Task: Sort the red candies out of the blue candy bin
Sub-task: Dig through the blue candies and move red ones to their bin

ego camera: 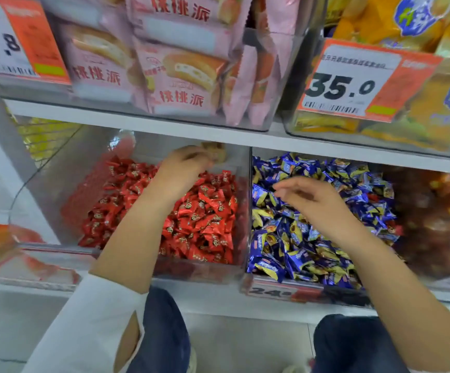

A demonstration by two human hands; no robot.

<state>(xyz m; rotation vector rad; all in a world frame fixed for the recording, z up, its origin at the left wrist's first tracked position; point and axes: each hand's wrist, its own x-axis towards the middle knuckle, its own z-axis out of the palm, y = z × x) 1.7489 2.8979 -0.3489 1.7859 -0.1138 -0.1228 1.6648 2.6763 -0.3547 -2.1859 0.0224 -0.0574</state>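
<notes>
Left hand (185, 164) is hovering over the far side of the clear plastic bin of red foil-wrapped candies (199, 211), grip curled; whether it is grasping a candy, I cannot tell. Right hand (310, 200) is reaching over the adjacent clear bin of blue-and-yellow wrapped candies (299, 246), grip released, likely searching. Red strays (374, 197) are showing far right.

The left hand (183, 164) reaches farthest forward, wrist bent, fingers curled loosely downward; blur hides whether they pinch anything. Its forearm is bare, with a white sleeve (94, 327) pushed up to the elbow. The right hand (308, 201) hangs lower and nearer, palm down, fingers relaxed and pointing left, holding nothing. Its forearm is bare.
</notes>
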